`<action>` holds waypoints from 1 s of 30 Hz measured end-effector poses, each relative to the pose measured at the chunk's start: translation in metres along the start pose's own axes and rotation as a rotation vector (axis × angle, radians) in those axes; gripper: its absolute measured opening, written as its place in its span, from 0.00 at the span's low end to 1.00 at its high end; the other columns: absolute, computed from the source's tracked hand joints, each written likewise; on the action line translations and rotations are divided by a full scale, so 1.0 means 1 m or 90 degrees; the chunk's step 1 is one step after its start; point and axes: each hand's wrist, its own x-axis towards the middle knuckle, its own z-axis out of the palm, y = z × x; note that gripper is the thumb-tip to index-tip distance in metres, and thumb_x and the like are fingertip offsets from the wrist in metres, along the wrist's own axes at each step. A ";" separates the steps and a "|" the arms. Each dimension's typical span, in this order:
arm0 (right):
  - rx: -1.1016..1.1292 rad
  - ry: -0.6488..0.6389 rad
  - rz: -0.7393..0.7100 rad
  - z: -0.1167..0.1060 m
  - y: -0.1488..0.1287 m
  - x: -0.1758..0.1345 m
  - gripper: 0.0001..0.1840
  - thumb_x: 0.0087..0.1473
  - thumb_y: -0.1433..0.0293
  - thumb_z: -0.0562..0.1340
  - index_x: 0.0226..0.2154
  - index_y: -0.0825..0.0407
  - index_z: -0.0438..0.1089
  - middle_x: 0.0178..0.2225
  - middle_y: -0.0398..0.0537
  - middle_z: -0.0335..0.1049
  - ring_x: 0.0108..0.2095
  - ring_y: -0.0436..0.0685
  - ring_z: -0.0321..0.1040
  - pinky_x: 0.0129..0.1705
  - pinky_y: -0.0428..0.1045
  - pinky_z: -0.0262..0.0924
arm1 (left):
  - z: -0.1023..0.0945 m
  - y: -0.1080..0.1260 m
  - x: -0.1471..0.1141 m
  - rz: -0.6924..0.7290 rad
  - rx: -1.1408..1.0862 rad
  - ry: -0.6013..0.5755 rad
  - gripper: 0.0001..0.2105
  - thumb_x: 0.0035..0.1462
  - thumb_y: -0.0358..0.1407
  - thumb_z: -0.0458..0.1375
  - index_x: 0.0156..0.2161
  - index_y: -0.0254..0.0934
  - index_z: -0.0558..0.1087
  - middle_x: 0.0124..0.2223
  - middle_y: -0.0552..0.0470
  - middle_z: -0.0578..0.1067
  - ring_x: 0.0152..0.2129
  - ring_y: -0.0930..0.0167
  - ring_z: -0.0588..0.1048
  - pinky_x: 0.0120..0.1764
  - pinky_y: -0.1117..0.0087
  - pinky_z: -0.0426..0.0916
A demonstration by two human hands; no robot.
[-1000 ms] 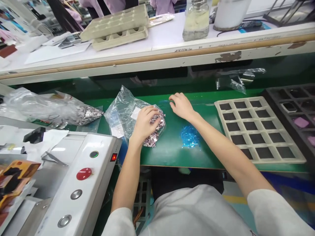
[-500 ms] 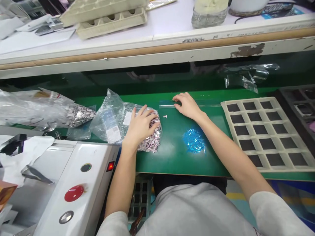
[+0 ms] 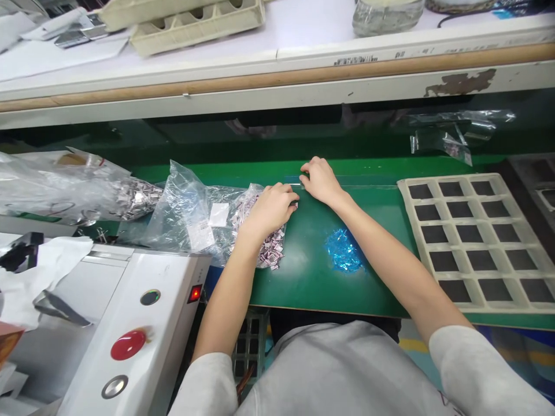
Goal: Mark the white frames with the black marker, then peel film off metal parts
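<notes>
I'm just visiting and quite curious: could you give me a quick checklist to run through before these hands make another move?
1. Left hand at the pile of small, flat silvery-purple pieces: ok, it is over the pile's edge.
2. A piece firmly pinched in the left hand: cannot tell, the fingers hide too much.
3. Right hand beside the long, thin clear strip: ok, its fingertips are near one end; grip cannot be told.
4. Heap of shiny blue slivers apart from both hands: ok.
5. All pieces inside the crumpled clear plastic bag: cannot tell.
6. Red light on the white machine lit: ok.
</notes>
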 end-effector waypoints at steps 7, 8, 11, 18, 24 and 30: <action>0.055 -0.002 0.018 0.002 0.007 0.002 0.08 0.65 0.74 0.66 0.43 0.53 0.82 0.46 0.57 0.76 0.51 0.68 0.73 0.60 0.63 0.69 | 0.000 -0.004 0.002 -0.006 -0.159 0.007 0.09 0.62 0.22 0.60 0.37 0.39 0.78 0.41 0.47 0.81 0.43 0.59 0.78 0.46 0.59 0.73; 0.071 0.003 0.018 0.001 0.007 0.002 0.07 0.64 0.75 0.66 0.42 0.52 0.82 0.45 0.56 0.76 0.49 0.67 0.73 0.59 0.62 0.70 | -0.001 -0.003 0.002 -0.007 -0.198 0.015 0.09 0.60 0.22 0.61 0.35 0.39 0.77 0.39 0.49 0.80 0.40 0.61 0.78 0.44 0.60 0.72; 0.094 0.018 0.023 -0.003 0.004 0.001 0.07 0.63 0.76 0.65 0.39 0.53 0.81 0.43 0.56 0.77 0.45 0.65 0.75 0.55 0.59 0.70 | -0.003 -0.001 0.001 -0.025 -0.325 0.056 0.07 0.59 0.24 0.63 0.36 0.39 0.79 0.33 0.53 0.79 0.31 0.67 0.75 0.38 0.64 0.69; 0.132 0.063 -0.004 -0.006 0.000 -0.009 0.10 0.64 0.78 0.62 0.35 0.50 0.77 0.40 0.54 0.77 0.43 0.64 0.76 0.50 0.58 0.72 | -0.003 -0.002 -0.007 -0.100 -0.585 0.160 0.07 0.64 0.35 0.66 0.43 0.42 0.88 0.42 0.49 0.86 0.38 0.66 0.82 0.42 0.64 0.76; 0.328 0.184 -0.048 -0.020 -0.012 -0.023 0.07 0.64 0.73 0.62 0.33 0.48 0.72 0.37 0.48 0.77 0.40 0.60 0.76 0.49 0.55 0.74 | -0.001 -0.006 -0.004 -0.272 -0.892 0.276 0.10 0.55 0.38 0.76 0.39 0.37 0.84 0.38 0.46 0.88 0.36 0.63 0.88 0.45 0.62 0.85; 0.596 0.158 -0.080 -0.035 -0.045 -0.036 0.08 0.65 0.61 0.66 0.37 0.47 0.73 0.38 0.46 0.80 0.42 0.59 0.80 0.50 0.56 0.77 | -0.003 -0.005 -0.003 -0.315 -0.962 0.380 0.18 0.52 0.44 0.80 0.40 0.36 0.81 0.40 0.44 0.89 0.41 0.60 0.90 0.49 0.59 0.87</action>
